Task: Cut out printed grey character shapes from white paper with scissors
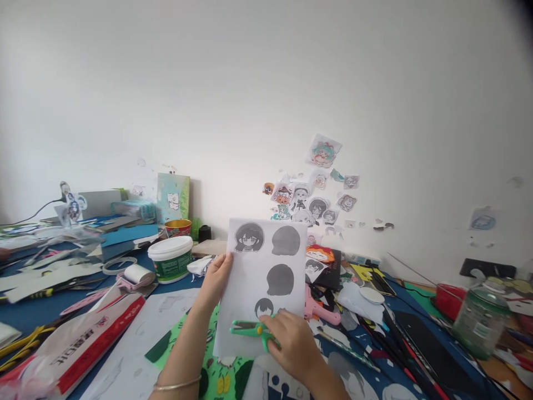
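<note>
A white sheet of paper (250, 289) printed with grey cartoon heads and blob shapes is held upright in front of me. My left hand (219, 270) pinches its left edge, thumb on the printed side. Green scissors (249, 329) with a yellow pivot lie across the lower part of the sheet, blades pointing left. Wrapped round their handle is my right hand (287, 339), which partly covers the lowest printed head. Whether the blades touch the paper I cannot tell. Beneath the sheet lies a green patterned sheet (225, 378).
A white-lidded tub (170, 258) and a red-and-white bag (100, 344) lie on the left. To the right are a pink glue gun (320, 311), several pens, and a glass jar (481, 319). Paper cutouts (318, 208) are stuck on the wall behind.
</note>
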Motion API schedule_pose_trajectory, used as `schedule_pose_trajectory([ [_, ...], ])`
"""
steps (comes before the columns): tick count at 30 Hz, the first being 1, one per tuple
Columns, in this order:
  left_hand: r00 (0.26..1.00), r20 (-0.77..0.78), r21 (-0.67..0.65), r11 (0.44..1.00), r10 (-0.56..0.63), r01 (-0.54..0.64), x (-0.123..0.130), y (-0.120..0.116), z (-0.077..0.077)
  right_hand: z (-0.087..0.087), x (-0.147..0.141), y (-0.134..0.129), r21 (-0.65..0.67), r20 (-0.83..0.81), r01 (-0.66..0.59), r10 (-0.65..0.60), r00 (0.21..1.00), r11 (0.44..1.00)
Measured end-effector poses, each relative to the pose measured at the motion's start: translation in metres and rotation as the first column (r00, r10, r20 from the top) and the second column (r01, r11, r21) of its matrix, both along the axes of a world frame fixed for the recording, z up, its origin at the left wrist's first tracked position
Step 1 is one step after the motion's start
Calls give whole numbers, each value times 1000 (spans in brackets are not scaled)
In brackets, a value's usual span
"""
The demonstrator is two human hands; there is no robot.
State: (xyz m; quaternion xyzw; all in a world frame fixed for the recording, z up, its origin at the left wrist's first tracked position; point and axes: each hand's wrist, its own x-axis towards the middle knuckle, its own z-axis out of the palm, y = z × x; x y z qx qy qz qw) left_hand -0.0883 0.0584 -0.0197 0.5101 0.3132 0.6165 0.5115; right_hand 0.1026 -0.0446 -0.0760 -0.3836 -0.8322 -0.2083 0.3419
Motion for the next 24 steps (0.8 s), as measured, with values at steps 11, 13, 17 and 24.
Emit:
schedule_pose_trajectory([
  [11,1000,7,-27,999,21,-20,0,1,2,-3,6,3,-43,-35,17,-19,999,999],
  [13,1000,3,-27,999,27,-27,1,0,3,-4,6,4,-49,-33,20,-22,999,999],
  [17,1000,-6,-37,999,29,-30,1,-3,5,-4,7,5,-47,-30,25,-26,999,999],
  [24,1000,-12,-23,999,23,-23,1,-3,4,-2,6,3,-43,-24,29,-30,999,999],
])
